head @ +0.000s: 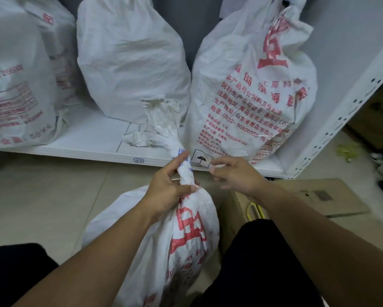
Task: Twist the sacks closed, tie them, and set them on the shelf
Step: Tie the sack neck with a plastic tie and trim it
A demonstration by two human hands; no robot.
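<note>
Crinkled matt woven-plastic sack [186, 235]

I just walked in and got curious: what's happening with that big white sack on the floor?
A person is closing the sack. The left grip holds its twisted neck, and the right grip hovers just beside the neck, holding nothing I can see. No tie shows on it yet. The sack stands on the floor in front of the shelf, where three other sacks already sit.
</note>
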